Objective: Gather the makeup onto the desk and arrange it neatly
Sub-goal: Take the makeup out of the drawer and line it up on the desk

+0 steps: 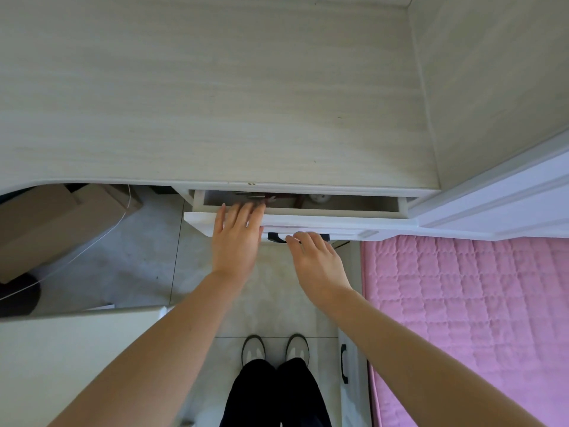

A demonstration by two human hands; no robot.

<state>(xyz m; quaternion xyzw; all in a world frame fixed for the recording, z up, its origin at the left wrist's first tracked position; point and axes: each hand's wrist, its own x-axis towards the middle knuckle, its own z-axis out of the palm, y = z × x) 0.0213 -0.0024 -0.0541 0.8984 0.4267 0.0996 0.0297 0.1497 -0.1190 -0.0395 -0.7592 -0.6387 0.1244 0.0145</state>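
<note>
A white drawer (338, 223) under the pale wood desk (215, 103) stands pulled out a little way. In its narrow gap I glimpse a few small items (318, 197), too hidden to name. My left hand (237, 238) lies over the drawer's front edge, fingers spread and reaching into the gap, holding nothing I can see. My right hand (317, 260) hovers just below the drawer's dark handle (277, 237), fingers apart, fingertips touching or nearly touching it.
A bed with a pink quilted cover (468, 318) fills the right side. Cardboard boxes (55, 220) and a white cable sit under the desk at left. A white surface (61, 349) lies at lower left. My feet stand on the tiled floor (277, 303).
</note>
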